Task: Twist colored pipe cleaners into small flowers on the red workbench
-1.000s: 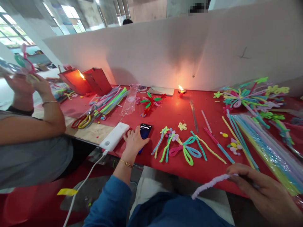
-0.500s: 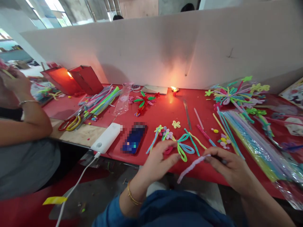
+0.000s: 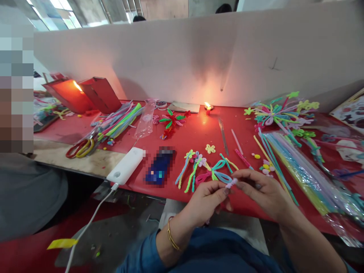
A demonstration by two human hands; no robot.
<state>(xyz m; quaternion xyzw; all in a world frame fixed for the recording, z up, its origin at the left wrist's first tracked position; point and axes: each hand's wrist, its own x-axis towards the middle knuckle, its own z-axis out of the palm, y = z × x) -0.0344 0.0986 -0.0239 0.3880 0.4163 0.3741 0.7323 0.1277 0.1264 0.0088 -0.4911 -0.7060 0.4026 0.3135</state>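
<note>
A pale lilac pipe cleaner (image 3: 231,183) runs between my two hands, just over the table's front edge. My left hand (image 3: 209,199) pinches one part of it, and my right hand (image 3: 261,191) pinches the other. Most of its length is hidden by my fingers. Just beyond my fingertips lies a looped pipe-cleaner flower (image 3: 214,172) in teal, blue and pink. To its left rest smaller flowers with stems (image 3: 193,163). A small yellow flower (image 3: 210,148) lies farther back.
A lit candle (image 3: 207,109) burns near the white partition. Left are a phone (image 3: 160,167), a white power bank (image 3: 126,166), scissors (image 3: 82,148) and a pipe-cleaner bundle (image 3: 122,121). Bagged pipe cleaners (image 3: 301,170) lie right, near a flower bunch (image 3: 275,113). Another person sits at far left.
My left hand has moved right and now pinches the lilac pipe cleaner, which hung from my right hand alone before. The looped flower shows more fully.
</note>
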